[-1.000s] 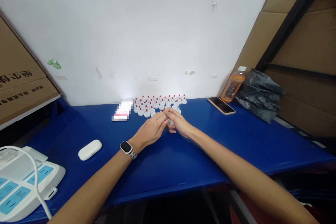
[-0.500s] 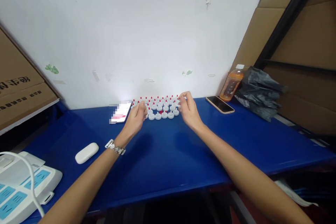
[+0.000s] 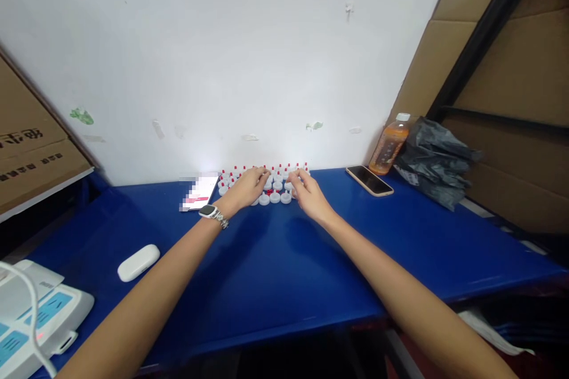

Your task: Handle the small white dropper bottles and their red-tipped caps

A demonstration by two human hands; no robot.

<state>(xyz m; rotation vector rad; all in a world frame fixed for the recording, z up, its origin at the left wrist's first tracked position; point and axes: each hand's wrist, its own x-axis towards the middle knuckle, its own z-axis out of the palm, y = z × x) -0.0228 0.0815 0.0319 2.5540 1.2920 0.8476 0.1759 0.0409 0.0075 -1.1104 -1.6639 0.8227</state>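
Rows of white round caps with small spouts [image 3: 264, 199] stand near the wall, and many spouts carry little red tips [image 3: 297, 164]. My left hand [image 3: 249, 187] reaches palm down over the left-middle part of these caps, its fingers bent and drawn together; what lies under the fingertips is hidden. At the right side of the group, my right hand [image 3: 309, 192] has its thumb and fingers curled inward, close beside the caps. Anything between those fingers is too small to name. Some loose red tips [image 3: 269, 192] lie among the front caps. A watch [image 3: 214, 214] is on my left wrist.
On the blue table [image 3: 284, 284], a lit phone [image 3: 202, 192] lies left of the caps and a dark phone [image 3: 370, 180] right. A white case [image 3: 138, 262] and power strip [image 3: 53, 314] sit front left. A drink bottle [image 3: 390, 145] and black bag [image 3: 438, 160] stand back right.
My left hand has moved right, over the caps, and turned palm down. My right hand has come slightly left and lower. The hands are closer together, and the view has shifted slightly.
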